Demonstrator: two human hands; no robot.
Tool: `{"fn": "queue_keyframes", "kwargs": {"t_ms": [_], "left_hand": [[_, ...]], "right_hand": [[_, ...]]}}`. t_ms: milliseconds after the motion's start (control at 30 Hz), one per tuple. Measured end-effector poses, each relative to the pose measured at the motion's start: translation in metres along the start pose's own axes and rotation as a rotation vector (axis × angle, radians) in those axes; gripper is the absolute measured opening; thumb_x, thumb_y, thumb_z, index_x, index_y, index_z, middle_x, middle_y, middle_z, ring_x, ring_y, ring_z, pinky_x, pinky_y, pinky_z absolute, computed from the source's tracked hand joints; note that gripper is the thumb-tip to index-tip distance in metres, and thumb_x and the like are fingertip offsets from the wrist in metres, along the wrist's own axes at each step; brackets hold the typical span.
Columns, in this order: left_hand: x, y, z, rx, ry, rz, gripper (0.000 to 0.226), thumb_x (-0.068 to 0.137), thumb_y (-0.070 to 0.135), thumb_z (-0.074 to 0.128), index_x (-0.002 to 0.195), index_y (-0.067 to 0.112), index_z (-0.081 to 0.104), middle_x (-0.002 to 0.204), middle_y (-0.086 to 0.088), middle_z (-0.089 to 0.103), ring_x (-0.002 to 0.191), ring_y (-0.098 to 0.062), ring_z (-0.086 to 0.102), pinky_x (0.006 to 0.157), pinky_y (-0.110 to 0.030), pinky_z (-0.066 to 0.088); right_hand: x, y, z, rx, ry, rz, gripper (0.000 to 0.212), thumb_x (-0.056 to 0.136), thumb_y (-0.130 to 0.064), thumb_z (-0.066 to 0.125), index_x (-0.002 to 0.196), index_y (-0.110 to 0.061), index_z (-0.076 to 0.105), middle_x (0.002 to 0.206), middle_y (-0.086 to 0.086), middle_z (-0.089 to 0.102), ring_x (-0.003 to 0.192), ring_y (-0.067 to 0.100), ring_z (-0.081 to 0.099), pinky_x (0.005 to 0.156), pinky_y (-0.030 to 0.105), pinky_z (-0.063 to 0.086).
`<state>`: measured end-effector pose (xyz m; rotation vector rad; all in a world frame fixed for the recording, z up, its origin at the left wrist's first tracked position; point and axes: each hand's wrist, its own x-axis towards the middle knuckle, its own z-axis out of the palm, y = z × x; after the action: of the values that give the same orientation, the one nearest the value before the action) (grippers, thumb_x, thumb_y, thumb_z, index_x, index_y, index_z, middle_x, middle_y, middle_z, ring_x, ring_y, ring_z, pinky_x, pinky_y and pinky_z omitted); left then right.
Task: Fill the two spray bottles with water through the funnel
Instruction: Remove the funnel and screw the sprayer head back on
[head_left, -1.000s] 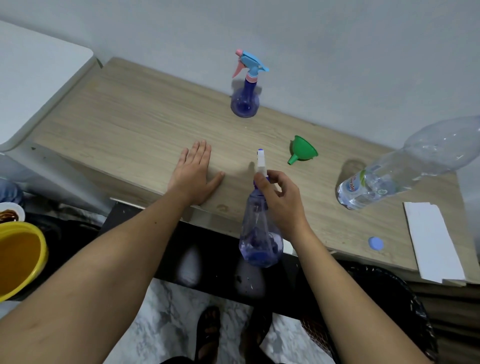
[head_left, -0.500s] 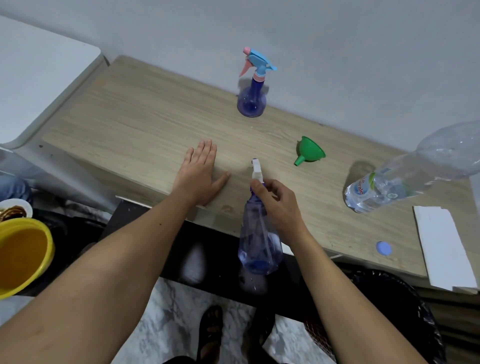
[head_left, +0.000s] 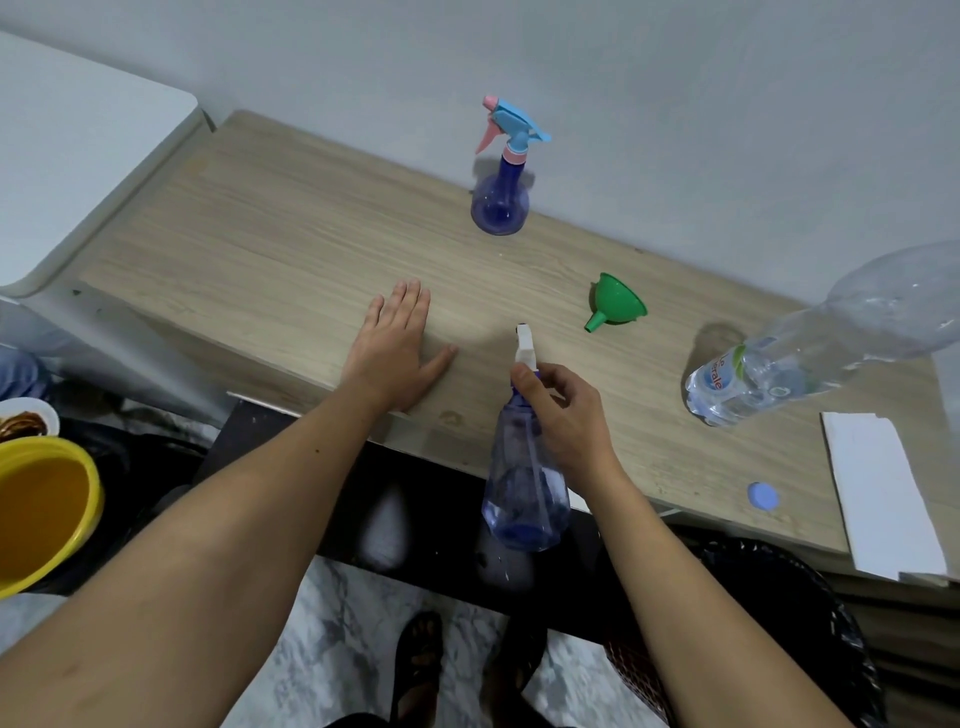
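Over the wooden table's near edge, my right hand grips a purple spray bottle by its neck (white sprayer on); my left hand lies flat, fingers straight.

**Layout, as I see it**

Wooden tabletop: pink-and-blue-trigger spray bottle stands at rear, by wall. Green plastic funnel lies right-front of it. Clear plastic water bottle further right; small blue cap near front edge.
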<state>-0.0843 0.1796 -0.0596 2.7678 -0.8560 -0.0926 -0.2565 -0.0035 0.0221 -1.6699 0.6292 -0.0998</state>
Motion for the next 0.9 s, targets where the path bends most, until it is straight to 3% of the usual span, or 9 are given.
{"fn": "queue_keyframes", "kwargs": {"t_ms": [200, 367, 567, 733, 900], "left_hand": [[0.0006, 0.0001, 0.0011, 0.003, -0.004, -0.001, 0.092, 0.103, 0.069, 0.034, 0.169, 0.009, 0.011, 0.178, -0.009, 0.009, 0.165, -0.021, 0.003, 0.133, -0.044, 0.002], [0.0001, -0.0001, 0.0002, -0.008, 0.002, 0.000, 0.092, 0.103, 0.068, 0.036, 0.169, 0.009, 0.012, 0.178, -0.009, 0.010, 0.165, -0.022, 0.004, 0.133, -0.044, 0.002], [0.0006, -0.0006, 0.0012, -0.011, 0.003, 0.002, 0.094, 0.100, 0.071, 0.030, 0.168, 0.009, 0.014, 0.178, -0.009, 0.012, 0.165, -0.022, 0.006, 0.133, -0.045, 0.003], [-0.0001, 0.0001, 0.0002, -0.015, 0.006, 0.003, 0.092, 0.102, 0.069, 0.034, 0.168, 0.008, 0.014, 0.178, -0.009, 0.011, 0.165, -0.022, 0.005, 0.133, -0.045, 0.003], [0.0007, -0.0003, 0.0005, -0.020, 0.001, 0.002, 0.095, 0.098, 0.071, 0.029, 0.168, 0.008, 0.016, 0.177, -0.010, 0.012, 0.165, -0.023, 0.006, 0.133, -0.046, 0.005]], "right_hand": [[0.0030, -0.0024, 0.0005, 0.014, 0.000, -0.015, 0.027, 0.094, -0.040, 0.078, 0.094, -0.014, 0.075, 0.070, -0.010, 0.069, 0.063, 0.009, 0.061, 0.061, 0.025, 0.049], [0.0034, 0.0021, -0.0020, 0.009, 0.032, -0.005, 0.039, 0.083, -0.056, 0.080, 0.094, -0.019, 0.077, 0.070, -0.008, 0.068, 0.065, 0.013, 0.056, 0.064, 0.033, 0.046], [0.0006, -0.0034, -0.0027, 0.029, 0.023, -0.013, 0.039, 0.086, -0.055, 0.079, 0.100, -0.019, 0.076, 0.079, -0.005, 0.072, 0.070, 0.014, 0.063, 0.067, 0.034, 0.051], [0.0023, -0.0019, -0.0023, -0.016, 0.005, -0.001, 0.027, 0.090, -0.044, 0.082, 0.089, -0.018, 0.076, 0.065, -0.009, 0.064, 0.063, 0.011, 0.053, 0.064, 0.032, 0.045], [0.0008, -0.0007, -0.0046, -0.014, 0.044, 0.020, 0.052, 0.073, -0.070, 0.077, 0.096, -0.023, 0.078, 0.072, 0.004, 0.067, 0.068, 0.019, 0.054, 0.066, 0.037, 0.044]]}}
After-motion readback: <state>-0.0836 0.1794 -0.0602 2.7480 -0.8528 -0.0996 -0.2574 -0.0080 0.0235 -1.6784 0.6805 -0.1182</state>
